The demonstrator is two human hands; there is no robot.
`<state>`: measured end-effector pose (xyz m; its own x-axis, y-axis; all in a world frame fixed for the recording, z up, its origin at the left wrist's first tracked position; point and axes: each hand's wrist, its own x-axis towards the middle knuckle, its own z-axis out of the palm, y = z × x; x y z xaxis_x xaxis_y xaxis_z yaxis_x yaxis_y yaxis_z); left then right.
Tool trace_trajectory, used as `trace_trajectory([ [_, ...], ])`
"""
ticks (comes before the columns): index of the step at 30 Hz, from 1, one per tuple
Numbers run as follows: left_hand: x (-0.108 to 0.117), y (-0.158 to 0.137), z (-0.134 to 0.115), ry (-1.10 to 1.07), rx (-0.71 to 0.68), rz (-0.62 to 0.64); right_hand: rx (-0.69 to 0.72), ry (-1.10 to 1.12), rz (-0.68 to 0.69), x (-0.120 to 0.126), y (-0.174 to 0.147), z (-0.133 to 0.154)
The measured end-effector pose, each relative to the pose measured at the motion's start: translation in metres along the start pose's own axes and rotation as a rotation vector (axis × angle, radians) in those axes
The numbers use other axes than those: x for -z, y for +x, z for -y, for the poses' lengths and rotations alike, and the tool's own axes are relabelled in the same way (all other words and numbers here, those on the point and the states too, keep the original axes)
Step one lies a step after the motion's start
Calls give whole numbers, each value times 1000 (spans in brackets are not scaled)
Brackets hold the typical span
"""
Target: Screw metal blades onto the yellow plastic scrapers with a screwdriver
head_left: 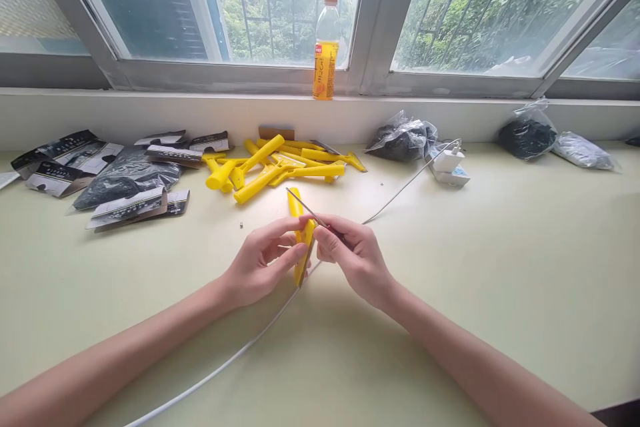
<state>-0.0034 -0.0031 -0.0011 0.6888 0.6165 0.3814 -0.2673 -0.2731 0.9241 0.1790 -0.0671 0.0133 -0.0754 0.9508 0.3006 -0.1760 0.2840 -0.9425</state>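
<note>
A yellow scraper (296, 203) with a metal blade along its edge is held up over the table, its handle pointing away from me. My left hand (263, 257) is closed on the scraper from the left side. My right hand (353, 257) grips a screwdriver (303, 202) whose thin metal shaft points up and to the left, crossing in front of the scraper. Most of the screwdriver's dark handle is hidden inside my fingers. The fingers of both hands come close together at the scraper's head.
Beyond my hands lies a pile of yellow scrapers (265, 180). Cardboard packaging (127, 207) and a dark plastic bag (130, 177) lie left. A white cable (240, 352) runs beneath my hands to a charger (449, 159). Black-filled bags (403, 139) and a drink bottle (326, 70) stand behind.
</note>
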Motion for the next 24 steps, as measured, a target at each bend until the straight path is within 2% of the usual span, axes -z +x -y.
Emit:
trace_trajectory([
  [8,-2,-1,0,91,9,-43,-27,-38,-16,1,-2,0],
  [17,-5,2,-2,109,10,2,-60,-111,-54,2,-9,1],
  [24,-8,2,-1,223,-55,-23,-161,-126,-109,3,-12,4],
])
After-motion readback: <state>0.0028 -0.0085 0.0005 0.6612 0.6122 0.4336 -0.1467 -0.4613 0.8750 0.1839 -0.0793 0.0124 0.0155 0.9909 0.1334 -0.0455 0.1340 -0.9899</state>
